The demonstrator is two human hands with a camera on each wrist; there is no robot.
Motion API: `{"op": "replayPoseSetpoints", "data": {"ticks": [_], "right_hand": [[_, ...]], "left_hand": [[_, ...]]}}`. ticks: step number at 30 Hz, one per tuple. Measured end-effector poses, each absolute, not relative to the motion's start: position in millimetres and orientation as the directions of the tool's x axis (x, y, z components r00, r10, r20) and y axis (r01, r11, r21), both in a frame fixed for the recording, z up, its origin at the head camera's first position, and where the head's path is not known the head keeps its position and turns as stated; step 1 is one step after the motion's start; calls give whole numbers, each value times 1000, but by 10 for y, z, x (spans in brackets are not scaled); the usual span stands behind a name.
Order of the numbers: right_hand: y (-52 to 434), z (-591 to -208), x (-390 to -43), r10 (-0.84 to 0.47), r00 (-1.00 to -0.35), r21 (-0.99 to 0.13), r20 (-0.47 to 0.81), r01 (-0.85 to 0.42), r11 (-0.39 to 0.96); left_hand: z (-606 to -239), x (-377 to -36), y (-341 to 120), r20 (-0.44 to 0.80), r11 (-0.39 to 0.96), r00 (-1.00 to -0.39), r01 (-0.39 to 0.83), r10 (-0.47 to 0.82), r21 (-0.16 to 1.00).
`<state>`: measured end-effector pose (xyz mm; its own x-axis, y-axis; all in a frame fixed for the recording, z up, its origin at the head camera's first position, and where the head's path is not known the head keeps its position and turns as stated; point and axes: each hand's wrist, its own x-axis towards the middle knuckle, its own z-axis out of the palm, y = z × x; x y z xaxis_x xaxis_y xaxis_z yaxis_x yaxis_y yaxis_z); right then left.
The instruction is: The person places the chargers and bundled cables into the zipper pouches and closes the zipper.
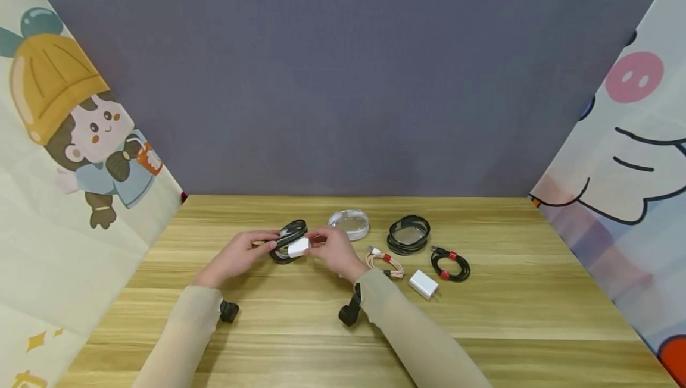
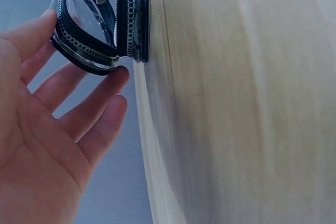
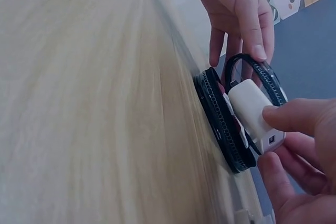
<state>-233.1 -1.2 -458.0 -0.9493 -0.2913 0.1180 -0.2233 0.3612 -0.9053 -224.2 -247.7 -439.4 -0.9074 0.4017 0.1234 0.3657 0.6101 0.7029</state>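
A small clear zip case with black trim (image 1: pixel 292 230) stands on the wooden table with its lid raised. My left hand (image 1: pixel 236 257) holds the lid's edge between thumb and fingers, as the left wrist view shows at the case's rim (image 2: pixel 86 59). In my right hand (image 1: pixel 333 251), thumb and fingers pinch a white charger plug (image 3: pixel 252 106) by the end with the port. The charger lies partly within the case opening, between lid and base. Something white and red shows inside the case beneath it, too covered to identify.
Right of the hands lie a white-trimmed clear case (image 1: pixel 366 228), another black-trimmed case (image 1: pixel 393 244), a beige cable (image 1: pixel 398 269) and a black cable (image 1: pixel 465 270), both with red ties, and a second white charger (image 1: pixel 423 284). A grey panel (image 1: pixel 354 78) stands behind the table.
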Motion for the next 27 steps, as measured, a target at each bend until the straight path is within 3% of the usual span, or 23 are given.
{"op": "replayPoseSetpoints", "data": {"ticks": [13, 27], "right_hand": [[-127, -4630, -2400, -260, -951, -900, 167, -255, 354], [-159, -4608, -2440, -236, -954, -836, 186, -280, 473]], "left_hand": [[-4402, -2243, -2475, 124, 621, -917, 352, 379, 700], [-4414, -2249, -2446, 118, 599, -919, 338, 376, 726]]}}
